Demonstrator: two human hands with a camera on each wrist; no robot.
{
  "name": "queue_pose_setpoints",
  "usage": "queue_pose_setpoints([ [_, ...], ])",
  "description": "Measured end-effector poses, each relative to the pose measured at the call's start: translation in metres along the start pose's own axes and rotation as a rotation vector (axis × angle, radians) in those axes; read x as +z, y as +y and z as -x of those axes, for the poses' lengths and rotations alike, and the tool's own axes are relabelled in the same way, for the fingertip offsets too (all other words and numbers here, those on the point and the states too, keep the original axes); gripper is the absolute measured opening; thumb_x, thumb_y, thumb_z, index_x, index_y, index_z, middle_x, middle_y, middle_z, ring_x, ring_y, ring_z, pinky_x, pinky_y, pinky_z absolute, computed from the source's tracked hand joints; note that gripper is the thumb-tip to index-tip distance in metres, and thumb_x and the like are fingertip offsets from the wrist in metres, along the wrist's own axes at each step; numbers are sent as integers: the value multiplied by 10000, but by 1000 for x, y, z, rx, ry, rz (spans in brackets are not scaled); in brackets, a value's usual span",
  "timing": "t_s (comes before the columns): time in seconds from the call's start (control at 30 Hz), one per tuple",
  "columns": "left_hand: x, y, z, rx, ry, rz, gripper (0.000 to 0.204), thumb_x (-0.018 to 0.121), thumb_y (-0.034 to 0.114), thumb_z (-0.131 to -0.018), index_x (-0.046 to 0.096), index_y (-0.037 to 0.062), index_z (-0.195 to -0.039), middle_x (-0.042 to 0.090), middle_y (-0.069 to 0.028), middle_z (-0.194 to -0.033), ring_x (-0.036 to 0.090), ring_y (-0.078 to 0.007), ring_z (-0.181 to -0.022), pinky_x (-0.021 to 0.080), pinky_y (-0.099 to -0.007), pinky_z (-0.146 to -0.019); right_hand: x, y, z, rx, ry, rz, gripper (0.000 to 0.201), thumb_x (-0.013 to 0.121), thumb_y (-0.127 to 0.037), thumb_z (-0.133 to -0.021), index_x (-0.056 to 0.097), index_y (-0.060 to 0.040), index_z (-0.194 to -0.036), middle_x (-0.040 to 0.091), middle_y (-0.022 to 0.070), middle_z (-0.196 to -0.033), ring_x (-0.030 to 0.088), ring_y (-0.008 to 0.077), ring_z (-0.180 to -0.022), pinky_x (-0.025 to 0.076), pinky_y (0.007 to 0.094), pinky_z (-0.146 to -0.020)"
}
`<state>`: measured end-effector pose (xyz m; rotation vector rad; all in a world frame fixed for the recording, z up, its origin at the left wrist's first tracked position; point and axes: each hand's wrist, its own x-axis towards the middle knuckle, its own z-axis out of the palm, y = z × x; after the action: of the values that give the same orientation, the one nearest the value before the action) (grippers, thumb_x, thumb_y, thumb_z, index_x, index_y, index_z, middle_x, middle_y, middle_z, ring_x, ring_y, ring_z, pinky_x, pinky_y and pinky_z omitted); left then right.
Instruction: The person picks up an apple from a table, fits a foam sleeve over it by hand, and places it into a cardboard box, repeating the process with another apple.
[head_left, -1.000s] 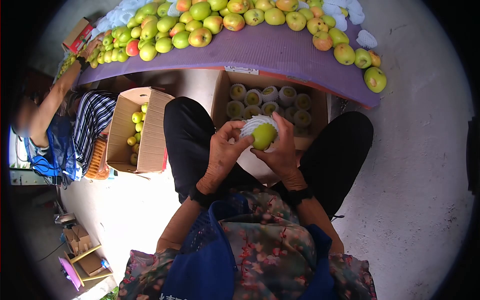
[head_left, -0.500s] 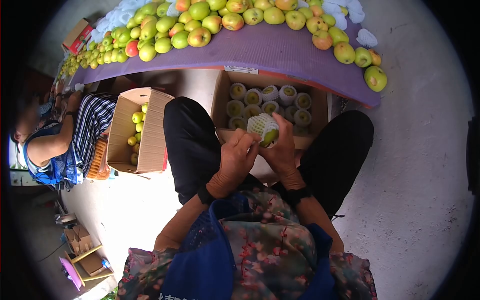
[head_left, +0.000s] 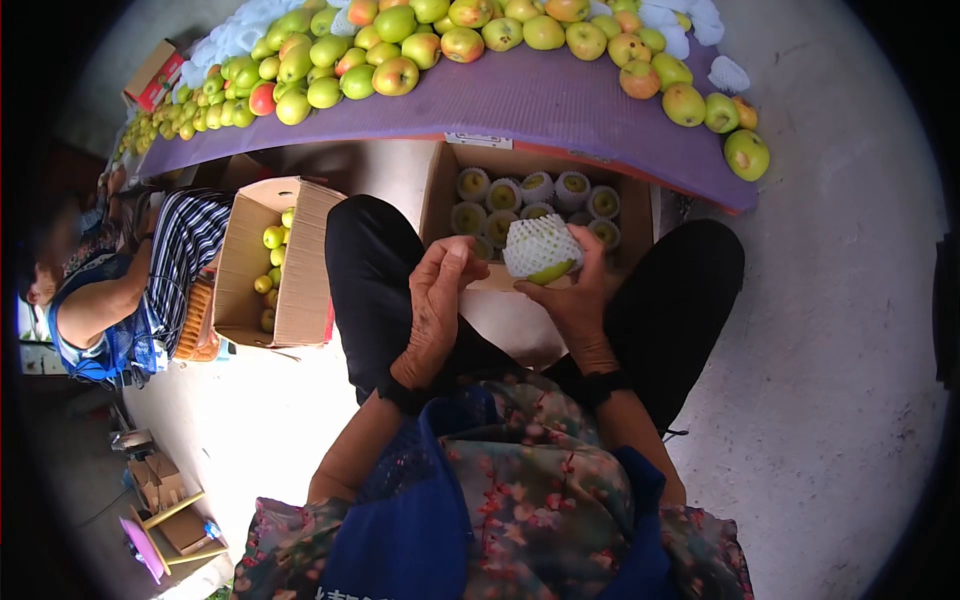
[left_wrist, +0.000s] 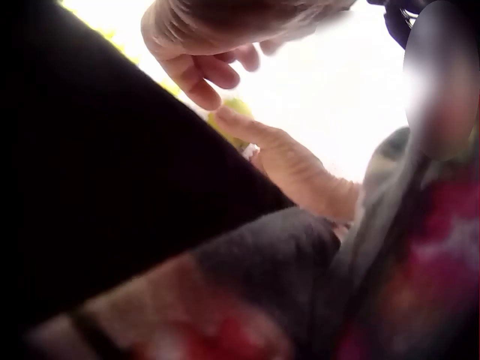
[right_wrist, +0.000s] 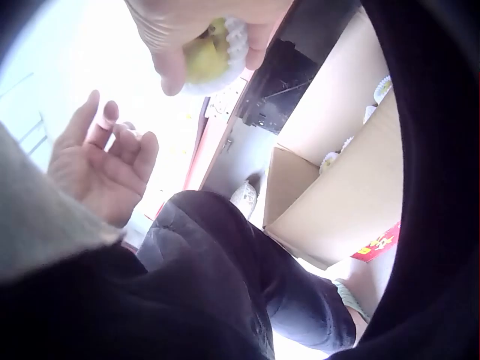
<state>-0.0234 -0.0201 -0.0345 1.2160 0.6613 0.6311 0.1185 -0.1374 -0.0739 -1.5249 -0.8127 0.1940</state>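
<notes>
In the head view an apple (head_left: 552, 272), yellow-green and mostly covered by a white foam net (head_left: 540, 245), sits in my right hand (head_left: 580, 300). The thumb and fingers grip it from its right side, and bare green skin shows at the bottom. My left hand (head_left: 437, 300) is apart from it, just to the left, with fingers loosely bent and nothing in them. From the right wrist view, the left hand (right_wrist: 109, 161) faces palm up below the gripped apple (right_wrist: 208, 60).
Beyond my knees stands a carton (head_left: 436, 205) of foam-netted apples. A purple-covered table (head_left: 480, 100) bears many loose apples (head_left: 396, 76) and foam nets (head_left: 680, 25). Another carton (head_left: 300, 260) with apples is at the left, near a seated person (head_left: 105, 300).
The foam net has gone from partly over the apple to covering most of it. My left hand has let go and drawn away left; the right hand still grips the apple.
</notes>
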Motion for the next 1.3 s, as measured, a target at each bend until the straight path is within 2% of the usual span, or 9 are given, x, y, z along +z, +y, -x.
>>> queue_pose_setpoints([
  [0.1,-5,-14,-10,-199,-74,205,579,432,430,-1014,422,-41,-1349,536,-162,-1276,541,-238,-1181,419,-365,-1026,3,-12,-4,-175,-120,58,905,906,-118,-527,430,-61,-1294,453,159,-1263,468,324,-1202,411,408,-1019],
  [0.13,-5,-16,-12,-181,-215,307,645,392,451,-1017,321,-45,-1423,453,-185,-1382,447,-263,-1296,338,-386,-1105,4,-16,-3,-230,-156,74,905,906,-115,-528,429,-63,-1295,452,161,-1267,467,326,-1205,410,409,-1021],
  [0.23,5,-9,-6,-126,-288,302,560,452,392,-1012,383,6,-1411,502,-137,-1320,503,-210,-1218,394,-338,-1049,7,-18,-1,-263,-247,56,895,903,-110,-538,425,-65,-1294,449,169,-1275,462,334,-1213,410,414,-1021],
  [0.47,12,-7,5,-268,-335,322,519,548,242,-971,370,16,-1403,528,-100,-1291,530,-189,-1186,440,-340,-1010,11,-14,-2,-284,-123,96,888,903,-121,-544,424,-61,-1290,451,176,-1275,476,342,-1188,418,420,-1007],
  [0.57,12,-4,7,-367,-396,278,547,582,292,-951,394,-5,-1370,513,-106,-1315,515,-211,-1220,429,-386,-1043,10,-15,-4,-282,-124,120,896,903,-126,-538,423,-58,-1292,458,176,-1271,482,344,-1178,420,422,-1001],
  [0.73,4,-16,-1,-346,-401,413,527,628,251,-924,423,24,-1354,564,-97,-1246,584,-211,-1116,505,-381,-947,5,-27,-11,-291,-176,107,884,896,-121,-529,441,-51,-1284,479,171,-1247,490,346,-1169,428,425,-987],
  [1.03,-1,-13,-3,-301,-395,533,528,658,268,-905,449,39,-1332,592,-100,-1215,612,-210,-1076,533,-379,-902,-2,-43,-8,-144,-126,175,627,849,-42,-594,542,-56,-1140,504,139,-1177,532,275,-1095,456,362,-921],
  [1.17,-3,-17,-5,-315,-417,548,547,657,303,-900,452,10,-1315,592,-110,-1221,615,-217,-1079,533,-388,-902,-3,-37,-8,-295,-89,232,496,809,-49,-613,553,-78,-1037,528,139,-1068,539,329,-996,470,410,-833],
  [1.3,-3,-15,-4,-252,-396,568,566,677,217,-886,420,73,-1369,580,-94,-1243,583,-211,-1139,512,-378,-941,-5,-39,-7,-386,-126,226,456,785,-45,-654,550,-67,-1045,536,138,-1054,540,311,-1013,468,400,-855],
])
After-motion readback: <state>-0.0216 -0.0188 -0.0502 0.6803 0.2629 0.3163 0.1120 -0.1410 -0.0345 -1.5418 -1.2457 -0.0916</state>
